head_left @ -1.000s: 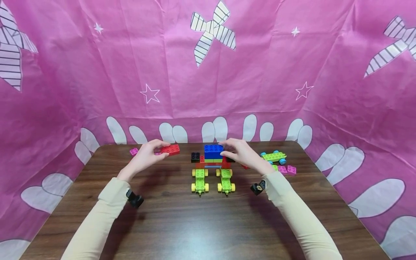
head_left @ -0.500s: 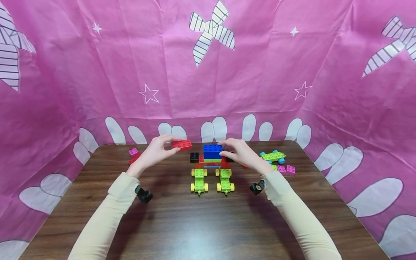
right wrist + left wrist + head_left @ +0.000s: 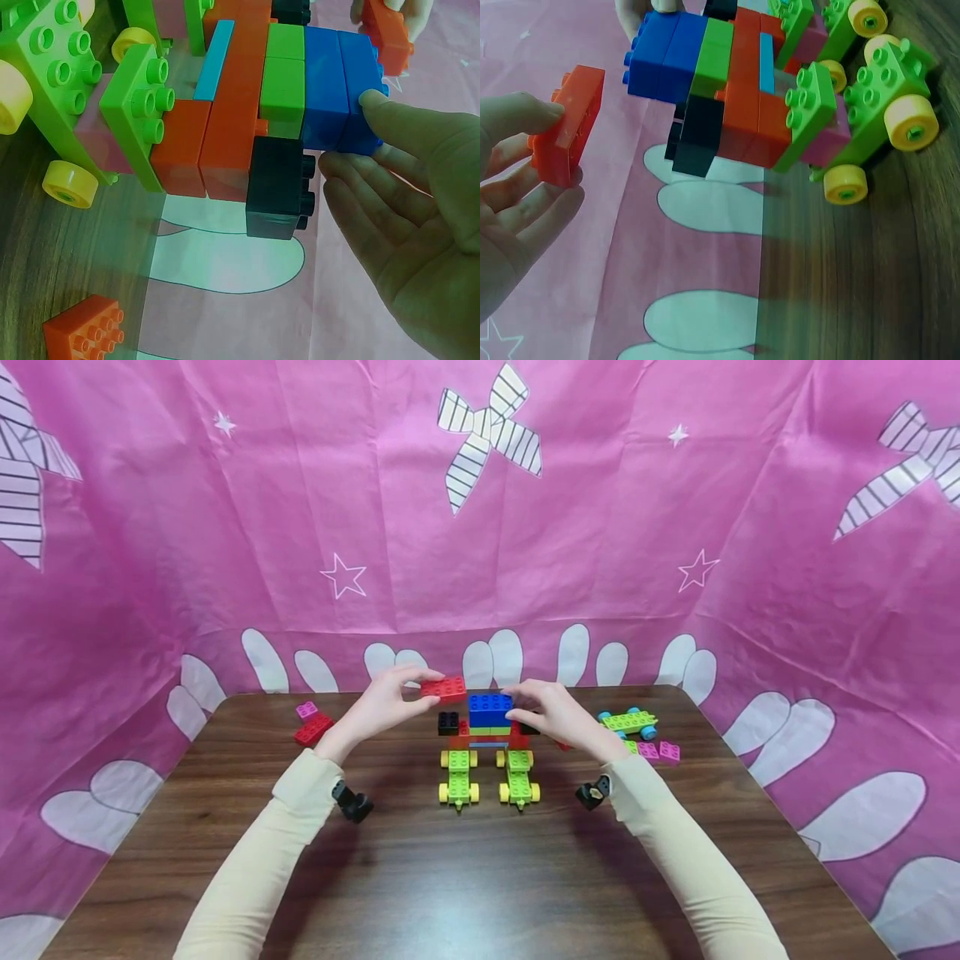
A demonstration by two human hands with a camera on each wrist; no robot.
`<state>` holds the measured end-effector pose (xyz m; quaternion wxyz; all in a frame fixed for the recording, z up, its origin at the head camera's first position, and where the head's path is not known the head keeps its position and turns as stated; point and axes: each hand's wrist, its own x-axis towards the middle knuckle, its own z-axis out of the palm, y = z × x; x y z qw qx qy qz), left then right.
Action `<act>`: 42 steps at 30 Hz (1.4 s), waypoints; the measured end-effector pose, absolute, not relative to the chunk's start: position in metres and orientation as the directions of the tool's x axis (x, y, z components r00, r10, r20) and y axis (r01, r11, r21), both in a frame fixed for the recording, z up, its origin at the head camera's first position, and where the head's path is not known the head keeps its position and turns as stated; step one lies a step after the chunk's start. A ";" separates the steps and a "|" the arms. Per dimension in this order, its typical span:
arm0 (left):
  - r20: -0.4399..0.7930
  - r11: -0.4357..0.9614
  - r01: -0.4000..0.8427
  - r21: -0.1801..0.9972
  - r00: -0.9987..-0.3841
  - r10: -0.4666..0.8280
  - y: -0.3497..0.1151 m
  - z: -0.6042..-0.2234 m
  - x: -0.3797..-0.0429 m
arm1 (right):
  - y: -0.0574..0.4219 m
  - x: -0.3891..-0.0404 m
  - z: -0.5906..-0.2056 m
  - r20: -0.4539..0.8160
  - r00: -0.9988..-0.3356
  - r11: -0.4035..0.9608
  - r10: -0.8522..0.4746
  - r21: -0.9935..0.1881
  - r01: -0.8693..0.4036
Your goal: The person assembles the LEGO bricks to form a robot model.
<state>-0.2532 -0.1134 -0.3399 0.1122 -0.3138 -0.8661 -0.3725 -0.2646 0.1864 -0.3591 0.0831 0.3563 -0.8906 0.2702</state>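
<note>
A red toy brick [image 3: 447, 691] is pinched between thumb and fingers of my left hand [image 3: 390, 703], held in the air just left of the top of a brick build. Two stacked blue bricks [image 3: 491, 710] crown that build. Below them come a green layer, red bricks, and a black brick [image 3: 274, 187] on each side. Two green wheeled bases [image 3: 459, 787] with yellow wheels carry it. My right hand [image 3: 553, 708] grips the blue bricks from the right; in the right wrist view its thumb lies on the upper one, with fingers curled behind.
Left on the table [image 3: 480, 877] lie a loose red brick [image 3: 313, 728] and a magenta brick [image 3: 306, 710]. To the right stand a green base with blue wheels [image 3: 630, 722] and magenta bricks [image 3: 670, 752]. A pink printed cloth [image 3: 600, 527] hangs behind.
My left hand has moved right and slightly up with the red brick, bringing it close to the blue bricks. My right hand has kept its place on the build.
</note>
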 end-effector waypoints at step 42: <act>0.368 0.508 0.619 0.598 -0.776 0.513 -0.086 -0.343 -0.262 | 0.186 -0.263 -0.356 0.345 -0.727 0.604 -0.594 -0.405 -0.686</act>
